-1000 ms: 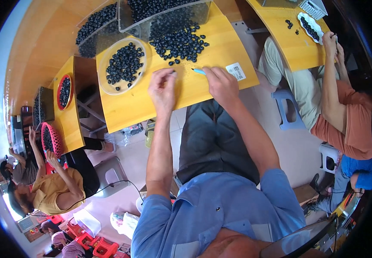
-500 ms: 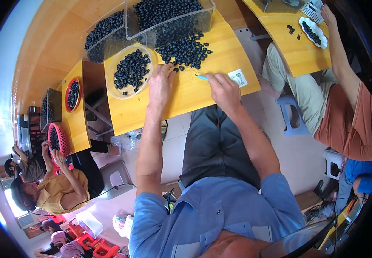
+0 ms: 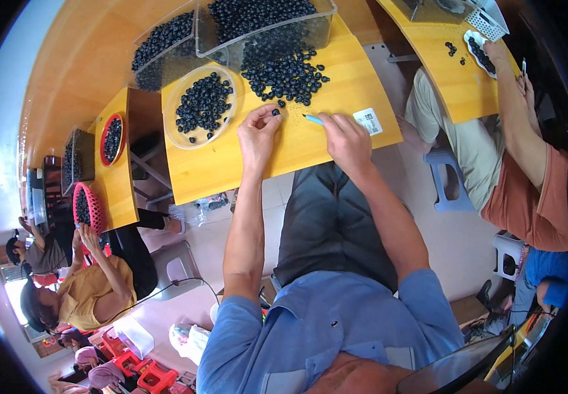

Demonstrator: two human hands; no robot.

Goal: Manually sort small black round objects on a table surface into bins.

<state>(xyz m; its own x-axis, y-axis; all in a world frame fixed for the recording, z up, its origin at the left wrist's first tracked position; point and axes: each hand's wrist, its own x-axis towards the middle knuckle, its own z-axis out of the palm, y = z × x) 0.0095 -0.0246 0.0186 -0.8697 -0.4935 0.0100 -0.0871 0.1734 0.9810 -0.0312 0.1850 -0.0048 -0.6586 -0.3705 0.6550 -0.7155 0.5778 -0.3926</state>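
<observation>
The left hand [image 3: 257, 131] rests on the yellow worktop [image 3: 231, 167], its fingertips pinched together on a single dark berry [image 3: 275, 112] that sits at the near edge of the loose berry pile [image 3: 284, 69]. The right hand [image 3: 346, 141] lies a little to the right on the same surface, fingers curled shut around a thin light-blue tool [image 3: 312, 119] whose tip pokes out toward the left hand — the two hands are near but not touching. Just beyond the right hand lies a small white printed card [image 3: 368, 121] flat on the worktop.

To the left of the left hand stands a round clear bowl [image 3: 173, 108] partly filled with berries. Behind the pile, two clear plastic bins [image 3: 261, 36] hold many more of the same dark berries; the pile spills out from the front one.

Further right, another person [image 3: 527, 171] in a rust-coloured top works at a separate yellow worktop — on it a small white tray [image 3: 477, 49] of berries. On the left another person [image 3: 90, 289] in a yellow shirt holds a red basket [image 3: 83, 207].
</observation>
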